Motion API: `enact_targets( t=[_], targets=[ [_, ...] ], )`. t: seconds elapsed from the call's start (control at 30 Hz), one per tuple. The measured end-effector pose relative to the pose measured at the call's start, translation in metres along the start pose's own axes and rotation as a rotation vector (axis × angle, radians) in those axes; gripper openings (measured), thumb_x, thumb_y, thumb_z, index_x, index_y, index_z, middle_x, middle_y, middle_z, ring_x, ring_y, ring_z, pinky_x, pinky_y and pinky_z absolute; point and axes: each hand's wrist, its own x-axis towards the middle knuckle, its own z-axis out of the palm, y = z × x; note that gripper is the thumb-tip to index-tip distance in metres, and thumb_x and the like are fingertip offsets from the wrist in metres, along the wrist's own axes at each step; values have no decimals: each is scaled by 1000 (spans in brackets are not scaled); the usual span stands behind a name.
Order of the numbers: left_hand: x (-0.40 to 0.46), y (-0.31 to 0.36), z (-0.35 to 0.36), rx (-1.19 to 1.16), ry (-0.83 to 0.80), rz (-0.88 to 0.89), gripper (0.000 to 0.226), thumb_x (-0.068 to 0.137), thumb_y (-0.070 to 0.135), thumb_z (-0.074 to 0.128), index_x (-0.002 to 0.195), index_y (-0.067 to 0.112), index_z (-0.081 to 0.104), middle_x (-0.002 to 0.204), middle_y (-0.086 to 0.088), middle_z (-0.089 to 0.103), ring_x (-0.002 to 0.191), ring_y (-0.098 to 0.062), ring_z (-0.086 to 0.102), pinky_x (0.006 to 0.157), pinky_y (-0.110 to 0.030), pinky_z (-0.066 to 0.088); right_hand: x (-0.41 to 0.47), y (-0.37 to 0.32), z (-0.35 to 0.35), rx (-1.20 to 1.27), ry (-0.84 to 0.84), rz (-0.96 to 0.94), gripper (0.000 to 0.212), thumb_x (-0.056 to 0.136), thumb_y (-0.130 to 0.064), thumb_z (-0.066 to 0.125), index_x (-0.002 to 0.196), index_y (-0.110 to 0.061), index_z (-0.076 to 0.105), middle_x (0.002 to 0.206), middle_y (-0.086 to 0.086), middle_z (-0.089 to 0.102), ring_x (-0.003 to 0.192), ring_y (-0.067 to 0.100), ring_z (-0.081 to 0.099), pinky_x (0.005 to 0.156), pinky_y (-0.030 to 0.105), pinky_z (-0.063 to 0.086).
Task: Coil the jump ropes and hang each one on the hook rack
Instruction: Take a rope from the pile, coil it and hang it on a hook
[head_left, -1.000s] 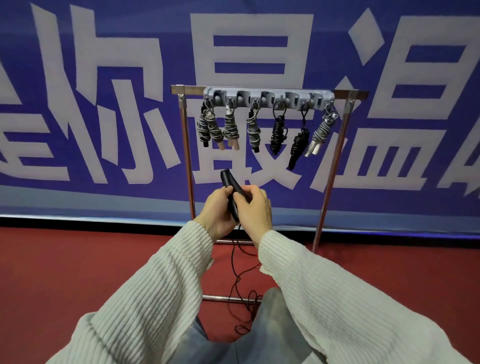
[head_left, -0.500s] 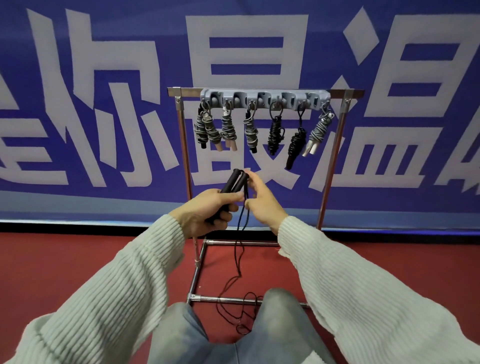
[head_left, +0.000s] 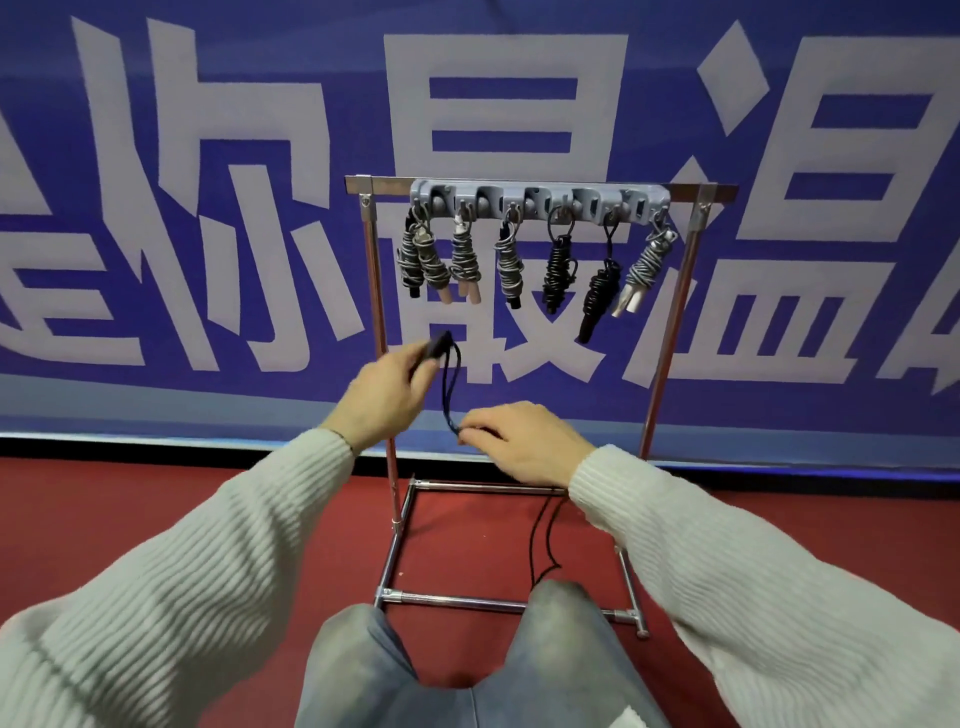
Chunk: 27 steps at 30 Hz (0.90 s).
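Black rope (head_left: 451, 387); grey rack (head_left: 540, 200) showing grey and black coils; ribbed white sleeves (head_left: 208, 571); red floor (head_left: 104, 509); blue banner (head_left: 519, 83) bearing white characters.

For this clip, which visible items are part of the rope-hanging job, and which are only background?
Part of the job:
- black jump rope, handles in the left hand, cord pinched by the right hand
- grey hook rack on the metal stand
- coiled ropes already hung

Just background:
- blue banner
- red floor
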Motion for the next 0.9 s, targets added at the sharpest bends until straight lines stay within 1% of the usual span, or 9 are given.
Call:
enact_targets(
  t=[0.07, 0.17, 0.27, 0.33, 0.43, 0.5, 0.57, 0.7, 0.9],
  targets=[
    [-8, -8, 12, 386, -165, 123, 35, 106, 44, 39, 139, 40, 50, 110, -4, 71, 96, -34, 68, 75, -43, 54, 1, -17, -21, -76, -39, -106, 26, 105, -40, 45, 99, -28, 68, 93, -10, 68, 87, 16, 60, 80, 39, 50],
    [-38, 5, 20, 555, -431, 366, 37, 105, 46, 36, 137, 37, 52, 121, 1, 68, 103, -29, 66, 79, -42, 53, 10, -25, -54, 6, -23, -155, 25, 105, -34, 49, 97, -21, 69, 89, -9, 68, 83, 11, 59, 77, 32, 47],
    [-68, 26, 20, 447, -315, 647, 42, 102, 53, 30, 128, 31, 54, 108, 7, 66, 88, -25, 66, 68, -39, 51, 16, -9, -65, 153, -61, -86, 22, 106, -31, 52, 94, -20, 68, 84, -6, 66, 72, 3, 54, 71, 24, 43],
    [-79, 40, 11, 171, -246, 668, 34, 102, 48, 37, 120, 26, 56, 90, 9, 61, 74, -18, 59, 63, -37, 48, 9, 2, -60, 338, -118, -42, 17, 104, -21, 57, 91, -21, 68, 84, -5, 66, 73, -1, 56, 71, 19, 43],
    [-80, 51, -2, -338, -117, 441, 22, 103, 35, 49, 112, 21, 64, 74, 10, 57, 58, -9, 47, 55, -32, 40, -10, 8, -37, 751, -129, 58, 16, 94, -17, 60, 81, -25, 67, 63, -13, 53, 54, 3, 44, 55, 23, 32],
    [-71, 48, -3, -407, -4, 259, 20, 104, 35, 51, 107, 22, 65, 73, 8, 62, 54, -16, 49, 53, -35, 41, -19, 4, -16, 922, -98, 175, 27, 102, -30, 52, 82, -24, 68, 58, -10, 35, 49, 8, 25, 50, 28, 17],
    [-64, 41, 2, -306, 41, 119, 23, 105, 38, 51, 98, 20, 63, 75, 2, 66, 57, -23, 54, 55, -40, 45, -23, -1, -1, 885, -70, 190, 33, 109, -32, 42, 93, -15, 66, 56, -8, 30, 46, 8, 21, 46, 26, 16],
    [-59, 35, 15, -324, -1, -113, 33, 104, 42, 49, 89, 14, 60, 76, 0, 67, 51, -11, 48, 54, -32, 41, -25, -3, 3, 575, -16, 167, 40, 109, -34, 43, 94, -11, 71, 57, -3, 35, 47, 9, 30, 47, 24, 27],
    [-57, 37, -6, -1108, -169, -373, 31, 106, 37, 51, 112, 7, 57, 78, -5, 60, 53, -15, 40, 45, -24, 25, -28, 11, -11, 477, 136, 231, 38, 108, -37, 44, 85, -20, 69, 64, 1, 39, 49, 8, 31, 52, 25, 29]
  ],
)
